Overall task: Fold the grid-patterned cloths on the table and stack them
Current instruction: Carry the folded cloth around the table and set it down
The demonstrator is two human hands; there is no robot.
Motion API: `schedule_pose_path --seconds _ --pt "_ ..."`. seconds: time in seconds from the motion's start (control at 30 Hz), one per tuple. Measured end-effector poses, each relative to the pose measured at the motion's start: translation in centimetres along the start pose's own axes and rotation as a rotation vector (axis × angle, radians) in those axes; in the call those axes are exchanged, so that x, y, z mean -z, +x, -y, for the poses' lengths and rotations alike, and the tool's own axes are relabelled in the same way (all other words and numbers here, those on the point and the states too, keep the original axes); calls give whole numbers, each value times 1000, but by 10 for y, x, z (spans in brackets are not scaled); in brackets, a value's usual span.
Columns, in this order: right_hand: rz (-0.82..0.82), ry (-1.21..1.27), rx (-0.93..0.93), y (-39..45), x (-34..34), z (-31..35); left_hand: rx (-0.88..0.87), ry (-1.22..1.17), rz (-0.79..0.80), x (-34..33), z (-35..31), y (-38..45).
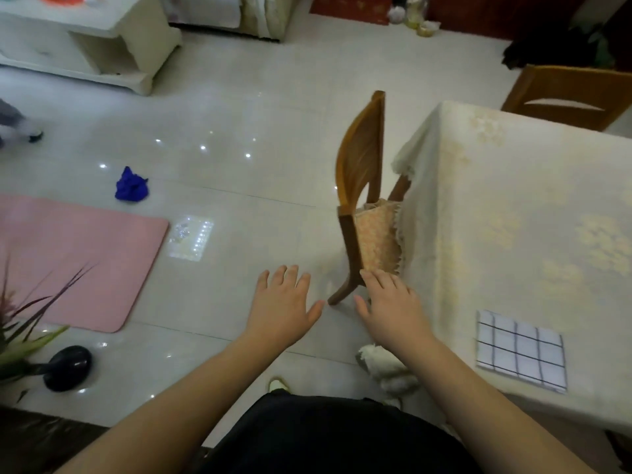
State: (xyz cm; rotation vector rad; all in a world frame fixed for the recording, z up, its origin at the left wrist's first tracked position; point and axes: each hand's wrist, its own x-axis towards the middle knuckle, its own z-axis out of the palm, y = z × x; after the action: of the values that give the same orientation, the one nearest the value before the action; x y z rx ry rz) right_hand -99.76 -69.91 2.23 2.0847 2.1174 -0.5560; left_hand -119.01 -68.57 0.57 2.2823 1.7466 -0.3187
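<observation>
A folded white cloth with a dark grid pattern [520, 350] lies flat on the table [513, 206] near its front edge, at the right of the view. The table is covered with a cream flowered tablecloth. My left hand [282, 307] is stretched out over the floor, fingers spread and straight, holding nothing. My right hand [391, 307] is beside it, fingers also spread and empty, left of the table's edge and well left of the folded cloth. Neither hand touches the cloth.
A wooden chair [362, 196] with a cushion is tucked against the table's left side, just beyond my right hand. Another chair [567, 94] stands behind the table. On the tiled floor lie a pink mat [78, 258], a blue bundle [131, 186] and a black object [68, 367].
</observation>
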Motion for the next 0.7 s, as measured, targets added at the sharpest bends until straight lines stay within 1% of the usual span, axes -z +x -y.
schedule_pose_path --seconds 0.13,0.23,0.37,0.53,0.7 --pt "-44 -21 49 13 14 50 37 -29 -26 15 46 -2" --pt "-68 -27 83 22 23 73 47 -51 -57 26 65 2" --pt "-75 -42 97 42 35 88 26 -49 -120 46 81 16" --pt "-88 -53 96 75 52 96 5 -36 -152 72 103 47" --pt "-88 -22 126 133 66 115 -7 -11 -167 100 125 95"
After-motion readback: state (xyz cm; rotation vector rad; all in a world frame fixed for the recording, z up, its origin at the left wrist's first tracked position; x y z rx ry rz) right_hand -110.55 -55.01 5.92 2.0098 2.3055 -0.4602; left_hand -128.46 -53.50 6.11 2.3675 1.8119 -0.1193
